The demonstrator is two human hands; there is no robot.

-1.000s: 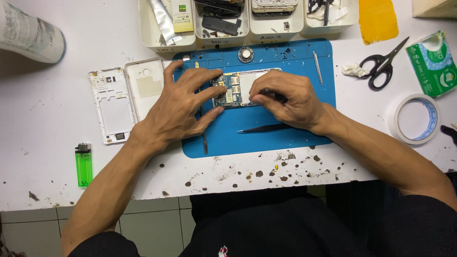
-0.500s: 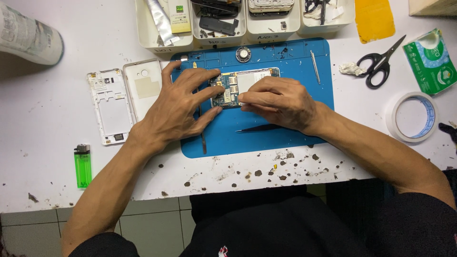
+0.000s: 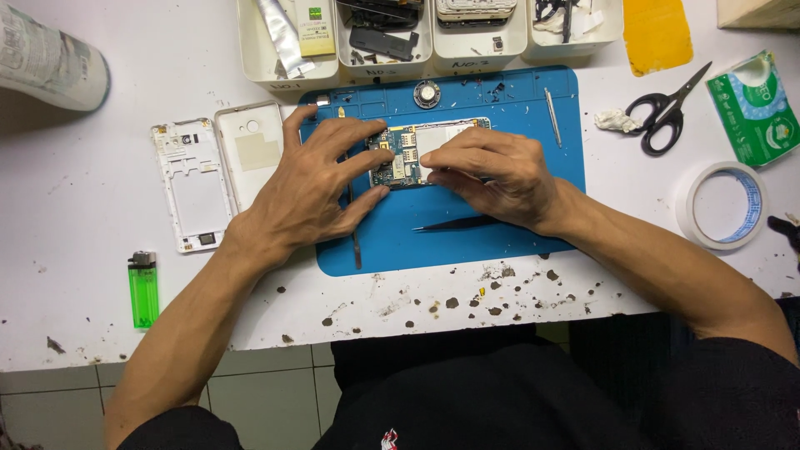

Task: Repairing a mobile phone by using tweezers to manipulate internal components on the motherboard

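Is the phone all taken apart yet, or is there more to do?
Partly done. The white plastic back cover and the white middle frame already lie off to the side on the table. Right now the left hand and right hand both press on the opened phone with its green circuit board on the blue rubber mat. The board is not yet out, so some work looks left.

Left hand (image 3: 312, 187): bare, no glove, no ring, no watch; fingers long, knuckles and tendons show. Right hand (image 3: 492, 171): bare likewise, wrist unadorned, nails short. Both forearms uncovered down to elbow, no sleeve visible along them. Torso at bottom edge: black garment, plain dark fabric, soft folds. Small white-and-red emblem (image 3: 389, 438) on garment near bottom centre, too small to tell shape. Black fabric also at lower right, beside right elbow.
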